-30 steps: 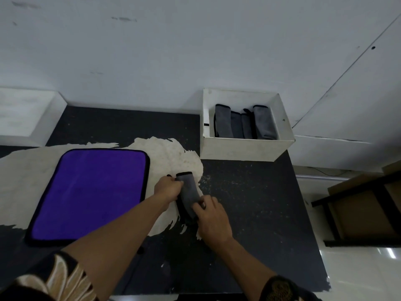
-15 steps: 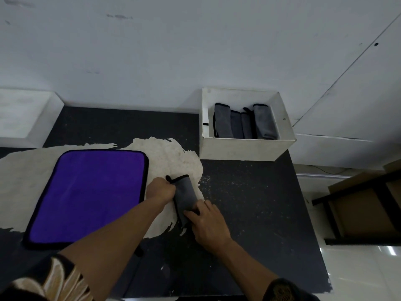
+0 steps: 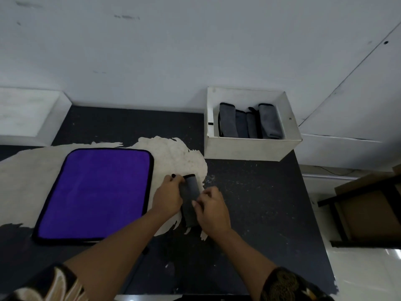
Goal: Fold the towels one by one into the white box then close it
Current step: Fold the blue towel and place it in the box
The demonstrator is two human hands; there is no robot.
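a flat purple cloth towel with black trim (image 3: 95, 194) is lying spread at the left centre of the frame on the dark speckled tabletop (image 3: 260, 213). just right of it, the left hand (image 3: 168, 197) is gripping the left edge of a narrow folded grey cloth towel (image 3: 189, 198), fingers curled against it. the right hand (image 3: 211, 210) is pinching the same towel from its right side, near the frame's middle. at the upper right, the open white rectangular box (image 3: 249, 148) is sitting on the tabletop, holding several folded grey towels (image 3: 249, 123) standing side by side.
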